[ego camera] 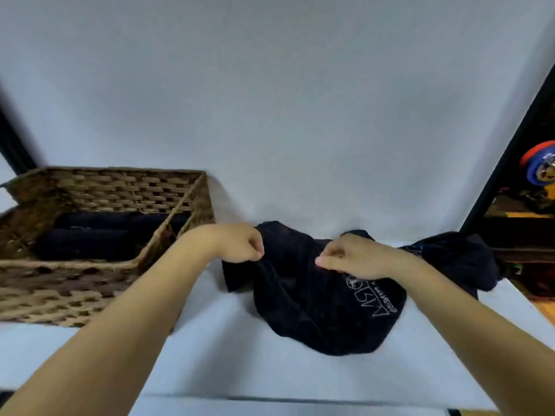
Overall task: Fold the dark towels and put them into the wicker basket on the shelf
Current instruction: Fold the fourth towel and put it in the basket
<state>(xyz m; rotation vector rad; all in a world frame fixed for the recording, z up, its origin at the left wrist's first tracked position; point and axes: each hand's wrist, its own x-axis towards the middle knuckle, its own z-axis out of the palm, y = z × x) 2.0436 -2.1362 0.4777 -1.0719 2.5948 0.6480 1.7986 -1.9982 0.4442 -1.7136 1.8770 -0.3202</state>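
A crumpled dark towel [312,307] with pale embroidered lettering lies on the white shelf [210,349], right of centre. My left hand [237,243] pinches its upper left edge. My right hand [351,258] pinches the cloth near the lettering. A second dark towel [459,256] lies bunched behind my right forearm at the right. The wicker basket [75,292] stands at the left, and two folded dark towels [99,235] lie inside it.
A white wall rises directly behind the shelf. A black post [507,151] marks the shelf's right side, with a cluttered area and a blue and orange object [540,168] beyond it. The shelf's front edge runs along the bottom of the view.
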